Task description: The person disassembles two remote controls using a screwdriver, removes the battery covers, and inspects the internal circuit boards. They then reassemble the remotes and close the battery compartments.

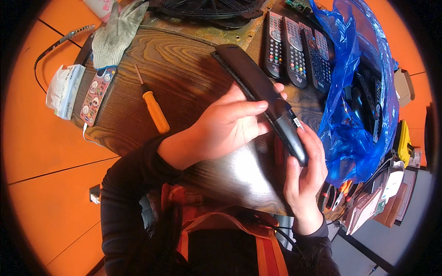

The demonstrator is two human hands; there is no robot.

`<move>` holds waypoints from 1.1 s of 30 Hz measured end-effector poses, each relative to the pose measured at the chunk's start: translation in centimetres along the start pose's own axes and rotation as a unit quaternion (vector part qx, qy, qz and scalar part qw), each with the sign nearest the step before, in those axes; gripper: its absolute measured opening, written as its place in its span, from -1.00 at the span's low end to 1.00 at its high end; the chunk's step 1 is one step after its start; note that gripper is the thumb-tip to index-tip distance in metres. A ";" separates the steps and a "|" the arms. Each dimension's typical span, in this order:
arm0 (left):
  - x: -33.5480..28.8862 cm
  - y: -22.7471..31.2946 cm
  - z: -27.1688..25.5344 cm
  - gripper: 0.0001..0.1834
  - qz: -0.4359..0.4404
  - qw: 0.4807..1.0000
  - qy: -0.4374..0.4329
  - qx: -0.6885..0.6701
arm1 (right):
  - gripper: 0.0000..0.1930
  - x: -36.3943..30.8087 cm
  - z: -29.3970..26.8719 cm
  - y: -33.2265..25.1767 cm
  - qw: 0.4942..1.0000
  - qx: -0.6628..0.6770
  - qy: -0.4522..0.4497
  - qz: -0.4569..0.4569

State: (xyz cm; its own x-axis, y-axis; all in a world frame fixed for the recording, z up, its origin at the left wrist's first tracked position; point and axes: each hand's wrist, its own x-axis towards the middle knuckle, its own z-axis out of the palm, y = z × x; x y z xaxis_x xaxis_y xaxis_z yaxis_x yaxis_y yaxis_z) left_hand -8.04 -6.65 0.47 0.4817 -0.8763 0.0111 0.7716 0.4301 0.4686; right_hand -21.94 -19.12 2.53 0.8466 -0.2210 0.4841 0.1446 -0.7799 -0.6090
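Both hands hold a long black remote control point(253, 85), tilted above the wooden table, its mostly plain back turned up and a small white label near the lower end. My left hand point(225, 126) grips it around the middle, thumb on top and fingertips showing past the far edge. My right hand point(306, 172) is closed around the lower end, thumb and fingers on either side. The remote's button face is hidden. An orange-handled screwdriver point(155, 110) lies on the table to the left of my left hand.
Several remote controls point(294, 50) lie side by side at the back right. A blue plastic bag point(343, 133) with dark items stands at right, pliers point(340, 198) below it. At left are a patterned phone point(97, 96), a work glove point(113, 43) and a white packet point(66, 89). A black round grille point(209, 8) lies at the back.
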 end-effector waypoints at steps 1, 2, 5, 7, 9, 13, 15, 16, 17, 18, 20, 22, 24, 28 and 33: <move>0.0 -0.1 0.1 -0.46 0.011 0.999 0.010 0.031 | -0.62 0.0 -0.1 0.0 1.000 0.010 0.002 0.008; 0.0 -0.3 0.1 -0.46 0.022 0.998 0.020 0.062 | -0.63 0.0 -0.2 0.1 1.000 0.010 0.001 0.016; 0.1 -0.5 0.0 -0.46 0.040 0.993 0.014 0.108 | -0.63 -0.2 -0.3 0.1 0.996 0.066 0.012 0.057; 0.3 -0.4 -0.2 -0.45 0.047 0.992 0.005 0.117 | -0.62 -0.3 -0.2 0.2 0.992 0.092 0.014 0.084; 0.4 -0.3 -0.3 -0.45 0.053 0.990 -0.016 0.127 | -0.62 -0.5 -0.2 0.3 0.986 0.126 0.029 0.103; 0.4 -0.4 -0.4 -0.42 0.057 0.988 -0.041 0.137 | -0.51 -0.6 -0.2 0.4 0.969 0.178 0.063 0.161; 0.4 -0.4 -0.3 -0.43 0.051 0.990 -0.032 0.124 | -0.48 -0.5 -0.4 0.5 0.954 0.231 0.066 0.181; 0.4 -0.4 -0.3 -0.44 0.054 0.990 -0.040 0.121 | -0.48 -0.5 -0.4 0.5 0.945 0.257 0.068 0.193; 0.4 -0.4 -0.4 -0.45 0.038 0.992 -0.027 0.117 | -0.47 -0.5 -0.3 0.5 0.935 0.281 0.070 0.206; 0.4 -0.3 -0.4 -0.45 0.027 0.993 -0.024 0.115 | -0.57 -0.4 -0.4 0.6 0.927 0.311 0.070 0.196; 0.4 -0.3 -0.4 -0.47 0.014 0.994 -0.021 0.105 | -0.57 -0.3 -0.3 0.8 0.906 0.350 0.091 0.218; 0.4 -0.2 -0.4 -0.50 0.012 0.996 -0.021 0.087 | -0.59 -0.1 -0.3 1.0 0.897 0.369 0.088 0.227; 0.2 -0.2 -0.2 -0.50 0.012 0.996 -0.006 0.093 | -0.59 0.0 -0.2 1.1 0.905 0.349 0.089 0.228; 0.0 -0.1 0.0 -0.50 0.009 0.995 0.004 0.096 | -0.62 0.0 0.0 1.2 0.902 0.347 0.105 0.234; 0.0 0.1 0.0 -0.48 -0.002 0.995 0.016 0.096 | -0.65 0.1 0.1 1.5 0.889 0.365 0.132 0.242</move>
State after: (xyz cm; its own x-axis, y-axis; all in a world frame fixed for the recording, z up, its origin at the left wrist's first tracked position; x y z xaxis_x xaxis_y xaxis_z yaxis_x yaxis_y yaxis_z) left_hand -7.97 -6.63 0.51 0.4941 -0.8692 -0.0190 0.6818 0.3738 0.6289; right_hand -21.59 -20.21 1.58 0.7650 -0.6318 0.1250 0.1707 0.0119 -0.9852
